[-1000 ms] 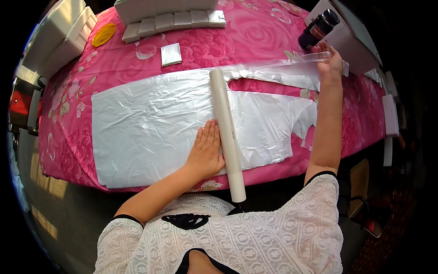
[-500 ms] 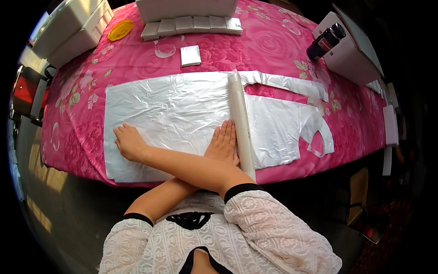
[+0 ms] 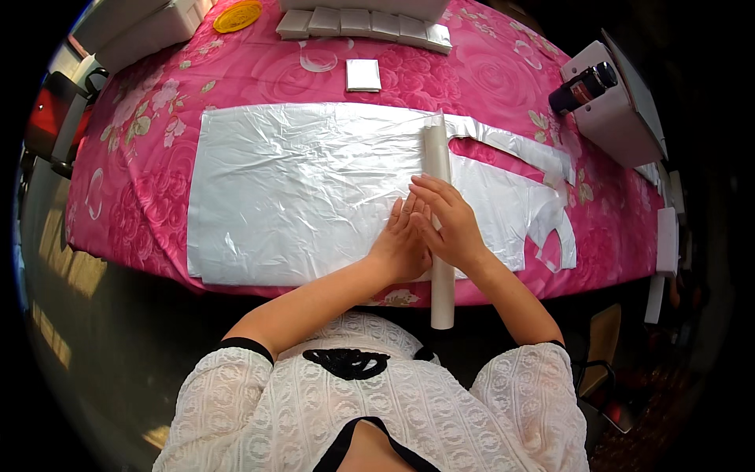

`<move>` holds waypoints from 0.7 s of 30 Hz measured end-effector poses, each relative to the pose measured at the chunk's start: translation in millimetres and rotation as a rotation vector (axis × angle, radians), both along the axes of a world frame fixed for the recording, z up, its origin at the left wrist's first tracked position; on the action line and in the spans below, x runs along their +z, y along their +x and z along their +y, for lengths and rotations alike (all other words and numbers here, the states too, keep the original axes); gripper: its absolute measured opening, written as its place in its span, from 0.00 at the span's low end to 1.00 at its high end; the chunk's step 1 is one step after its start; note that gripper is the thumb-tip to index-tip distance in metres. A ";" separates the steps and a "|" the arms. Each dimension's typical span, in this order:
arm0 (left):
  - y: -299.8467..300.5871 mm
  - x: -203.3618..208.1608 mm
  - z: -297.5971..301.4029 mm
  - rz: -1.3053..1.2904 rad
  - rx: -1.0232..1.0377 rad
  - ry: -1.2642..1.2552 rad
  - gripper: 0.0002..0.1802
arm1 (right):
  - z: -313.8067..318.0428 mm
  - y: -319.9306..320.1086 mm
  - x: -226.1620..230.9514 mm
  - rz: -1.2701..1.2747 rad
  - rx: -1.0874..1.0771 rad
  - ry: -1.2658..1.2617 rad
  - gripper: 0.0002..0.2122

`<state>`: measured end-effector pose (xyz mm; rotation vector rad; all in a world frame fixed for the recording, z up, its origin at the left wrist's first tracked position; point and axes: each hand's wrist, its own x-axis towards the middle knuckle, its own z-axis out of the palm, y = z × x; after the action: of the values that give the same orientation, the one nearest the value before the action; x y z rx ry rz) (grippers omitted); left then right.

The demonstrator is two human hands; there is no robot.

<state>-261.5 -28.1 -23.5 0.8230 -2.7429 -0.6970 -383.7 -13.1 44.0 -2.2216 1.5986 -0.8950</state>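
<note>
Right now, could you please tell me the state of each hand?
Left hand: open, on the silvery plastic beside the roll.
Right hand: open, over the roll; whether it touches cannot be told.

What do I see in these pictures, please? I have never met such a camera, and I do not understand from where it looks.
There is no machine here: a person works with a bare left hand and right hand. The camera sits on the person's head and looks down; its fisheye lens bends straight edges. A pink flowered tablecloth is spread below. On it lies a large silvery sheet, with cut-out shapes at its right end. A long pale roll lies across it. Beyond are a small flat packet, a row of packets, a yellow disc and a dark bottle. The left hand is beside the roll, the right hand over it. Neither clearly grips anything.
</note>
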 end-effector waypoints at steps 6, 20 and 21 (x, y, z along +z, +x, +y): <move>20.9 1.7 -12.6 0.529 0.039 0.032 0.41 | 49.1 -45.1 -19.3 0.210 0.022 0.126 0.25; 146.6 15.3 -109.9 0.190 0.511 -0.145 0.27 | 41.6 -24.6 -23.6 0.323 0.060 0.156 0.26; 153.2 13.0 -107.4 0.187 0.491 -0.166 0.27 | 39.8 -20.6 -23.5 0.339 0.079 0.160 0.26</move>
<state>-108.3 -135.5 -10.5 1.2536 -2.2611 -0.4142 -404.4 26.7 20.5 -2.3948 1.6378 -0.3675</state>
